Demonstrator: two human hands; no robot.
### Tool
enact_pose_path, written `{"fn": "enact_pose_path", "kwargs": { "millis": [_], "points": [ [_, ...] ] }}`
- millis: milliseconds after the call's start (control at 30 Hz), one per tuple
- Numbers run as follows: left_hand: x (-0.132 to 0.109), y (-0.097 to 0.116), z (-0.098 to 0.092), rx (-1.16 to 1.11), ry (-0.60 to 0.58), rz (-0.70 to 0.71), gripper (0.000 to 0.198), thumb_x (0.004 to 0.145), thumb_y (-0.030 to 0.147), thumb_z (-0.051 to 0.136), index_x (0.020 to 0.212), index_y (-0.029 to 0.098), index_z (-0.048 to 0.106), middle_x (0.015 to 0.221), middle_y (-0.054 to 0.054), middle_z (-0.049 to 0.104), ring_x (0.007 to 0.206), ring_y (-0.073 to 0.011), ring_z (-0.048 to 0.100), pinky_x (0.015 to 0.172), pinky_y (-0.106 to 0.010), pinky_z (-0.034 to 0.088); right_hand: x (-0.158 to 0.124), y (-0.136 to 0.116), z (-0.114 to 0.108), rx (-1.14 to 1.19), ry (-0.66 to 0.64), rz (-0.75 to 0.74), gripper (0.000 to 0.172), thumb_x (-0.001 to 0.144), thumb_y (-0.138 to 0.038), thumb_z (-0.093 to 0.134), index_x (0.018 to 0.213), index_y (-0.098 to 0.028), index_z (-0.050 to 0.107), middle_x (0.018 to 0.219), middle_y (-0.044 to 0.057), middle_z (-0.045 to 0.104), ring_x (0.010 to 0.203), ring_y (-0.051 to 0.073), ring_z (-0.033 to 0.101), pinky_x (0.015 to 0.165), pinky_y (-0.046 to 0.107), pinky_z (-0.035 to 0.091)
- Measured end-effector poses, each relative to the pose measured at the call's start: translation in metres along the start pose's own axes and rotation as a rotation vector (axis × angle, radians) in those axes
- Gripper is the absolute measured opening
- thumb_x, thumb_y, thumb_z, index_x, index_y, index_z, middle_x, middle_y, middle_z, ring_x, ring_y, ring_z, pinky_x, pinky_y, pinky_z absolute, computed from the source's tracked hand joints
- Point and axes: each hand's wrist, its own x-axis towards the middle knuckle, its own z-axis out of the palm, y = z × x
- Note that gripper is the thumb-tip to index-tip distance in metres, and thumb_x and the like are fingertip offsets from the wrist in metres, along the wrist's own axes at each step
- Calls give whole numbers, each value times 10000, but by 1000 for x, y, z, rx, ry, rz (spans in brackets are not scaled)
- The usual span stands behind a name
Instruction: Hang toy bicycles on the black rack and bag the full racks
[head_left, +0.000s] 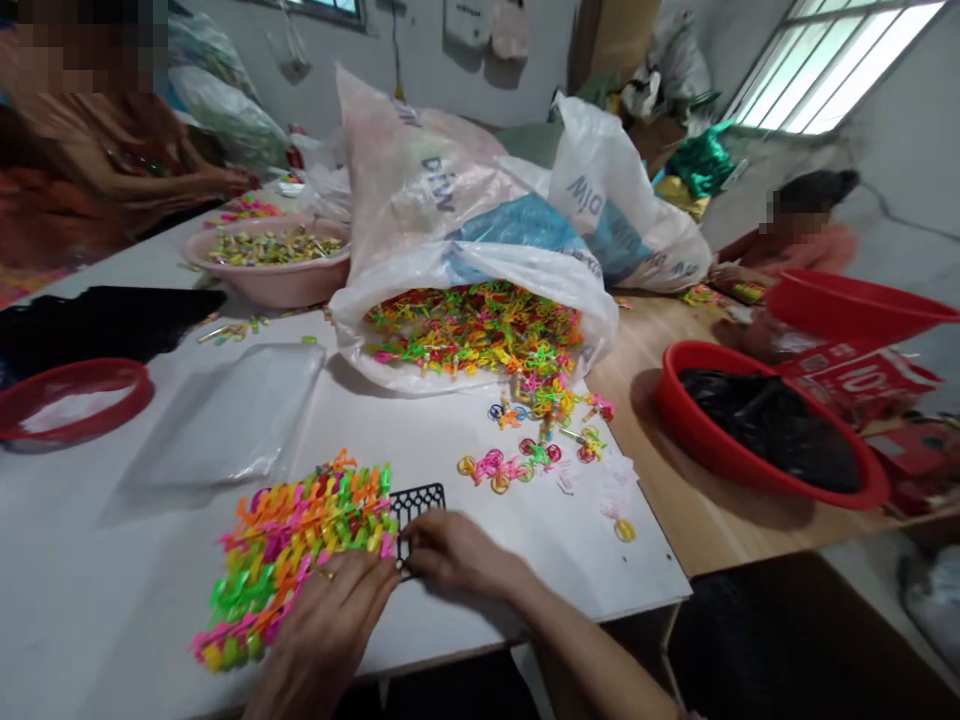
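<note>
A black plastic grid rack lies near the table's front edge. Rows of small bright plastic toy pieces, in green, orange, yellow and pink, cover the area to its left. My left hand lies over the front of these rows, fingers stretched towards the rack. My right hand is closed at the rack, fingers curled and thumb close to my left fingertips; whatever is between its fingers is hidden. Beyond the hands, loose wheel-shaped pieces lie on the white tabletop.
A large white sack spills colourful pieces onto the table. A pink basin of small parts, clear plastic bags and a red tray are at left. A red basin stands right. Two other people sit at the far sides.
</note>
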Motion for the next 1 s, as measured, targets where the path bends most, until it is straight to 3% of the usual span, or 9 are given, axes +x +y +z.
{"fn": "enact_pose_path", "kwargs": {
  "millis": [100,200,367,467,567,667,733,833,1000],
  "points": [
    [10,1,-13,-88,-7,-114,192,884,224,473,1021,239,607,917,-32,670,890,-189,600,841,-362,463,9,31,-65,-280,126,228,285,813,-97,475,1074,-156,573,1009,64,603,919,158,559,787,233,418],
    [35,-12,-32,-127,-27,-254,229,880,308,479,1055,214,594,968,-57,643,915,-188,580,833,-339,466,32,69,-118,-664,198,419,338,811,-97,472,1134,-131,566,1168,146,515,975,216,534,783,291,413],
    [64,-36,-34,-197,-278,-290,218,899,279,435,980,185,614,965,-48,620,938,-187,548,870,-364,428,58,114,-147,-986,-5,188,292,854,-87,421,1045,-143,634,1209,167,480,1104,261,413,887,364,325],
    [64,-38,-26,-268,-289,-314,228,911,256,409,945,174,619,907,-38,628,900,-172,545,873,-352,422,55,116,-153,-959,5,146,244,856,-112,438,968,-131,655,1144,167,513,1059,257,432,864,364,325],
    [59,-37,-21,-293,-243,-360,222,904,253,421,939,178,627,903,-37,633,905,-169,549,873,-342,423,42,98,-143,-718,269,179,175,829,-175,510,943,-119,631,1057,147,551,984,239,485,799,330,365],
    [58,-38,-20,-300,-238,-375,218,896,234,427,938,180,634,894,-32,635,895,-162,559,868,-334,430,26,63,-100,-221,516,294,252,778,-326,591,946,-138,573,800,53,581,704,169,526,636,276,400],
    [59,-40,-18,-306,-239,-376,211,892,235,439,934,174,636,894,-34,637,899,-162,560,872,-331,431,16,39,-59,135,519,314,307,723,-397,630,892,-154,548,686,-3,552,588,133,495,564,249,396],
    [61,-41,-20,-306,-259,-364,207,889,239,449,931,166,638,903,-39,634,906,-163,557,863,-323,436,3,10,-7,528,401,288,282,667,-369,653,819,-159,542,648,-17,554,568,121,510,547,239,411],
    [58,-27,-46,-251,-153,-321,237,900,262,436,1042,170,601,1008,-50,607,988,-162,536,897,-314,422,-5,-6,13,667,435,299,199,723,-329,577,823,-157,570,629,-13,564,566,121,531,554,240,426]
  ]
}}
